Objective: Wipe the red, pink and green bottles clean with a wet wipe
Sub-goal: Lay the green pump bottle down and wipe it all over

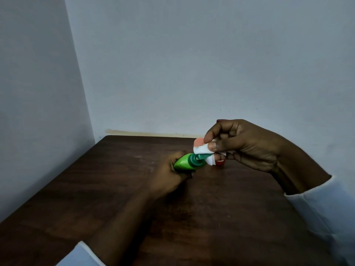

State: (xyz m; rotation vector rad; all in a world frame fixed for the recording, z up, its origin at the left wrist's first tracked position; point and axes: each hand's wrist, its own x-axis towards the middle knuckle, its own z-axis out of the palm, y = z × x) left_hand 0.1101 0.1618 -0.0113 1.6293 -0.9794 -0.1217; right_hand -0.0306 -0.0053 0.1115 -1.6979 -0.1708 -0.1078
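Green bottle: glossy plastic, tapered body, darker green pump top, held tilted just above the dark wood-grain table. Left hand grips its body; right hand pinches a white wet wipe against the pump.

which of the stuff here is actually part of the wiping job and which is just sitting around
Part of the job:
- green bottle, gripped by the left hand
- wet wipe, pinched by the right hand against the bottle's pump top
- red bottle and pink bottle, mostly hidden behind the hands

Just there:
- wooden table
- wall
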